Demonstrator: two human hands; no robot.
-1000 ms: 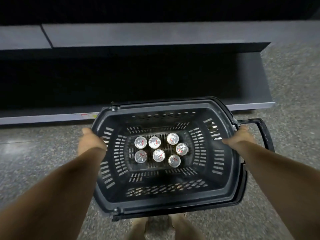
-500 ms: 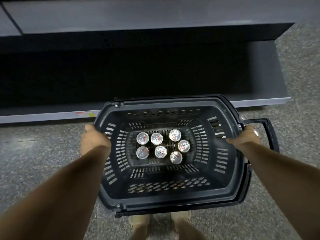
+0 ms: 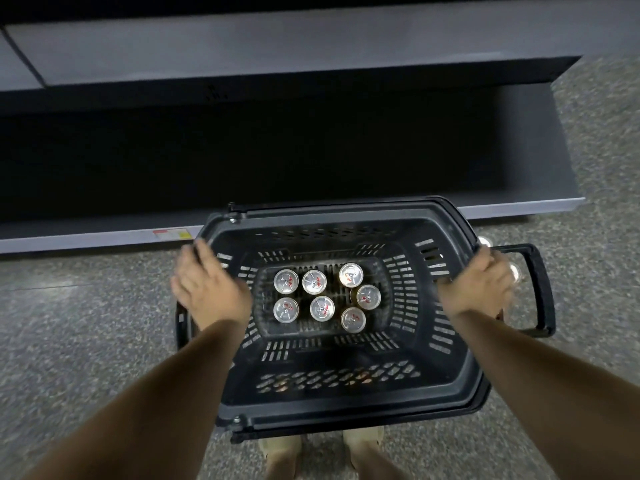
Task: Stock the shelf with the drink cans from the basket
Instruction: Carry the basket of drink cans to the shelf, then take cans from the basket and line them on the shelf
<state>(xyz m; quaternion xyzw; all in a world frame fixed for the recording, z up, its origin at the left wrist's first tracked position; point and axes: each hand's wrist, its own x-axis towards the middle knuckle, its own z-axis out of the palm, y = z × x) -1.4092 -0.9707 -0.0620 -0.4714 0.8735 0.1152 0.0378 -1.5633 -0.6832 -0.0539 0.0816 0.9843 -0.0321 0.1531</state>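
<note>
Nothing is stocked yet: all seven cans (image 3: 320, 296) stand upright on the basket (image 3: 346, 407) bottom, and the shelf (image 3: 519, 140) just beyond the basket looks bare. Left hand (image 3: 207, 289) hovers blurred, fingers spread; right hand (image 3: 479, 285) curls over the basket's rim.

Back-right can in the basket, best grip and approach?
Judging by pose: come from straight above. The back-right can stands upright, lid up, deep in the basket. Pinch its upper sidewall on the left and far sides; another can crowds its near-right.
</note>
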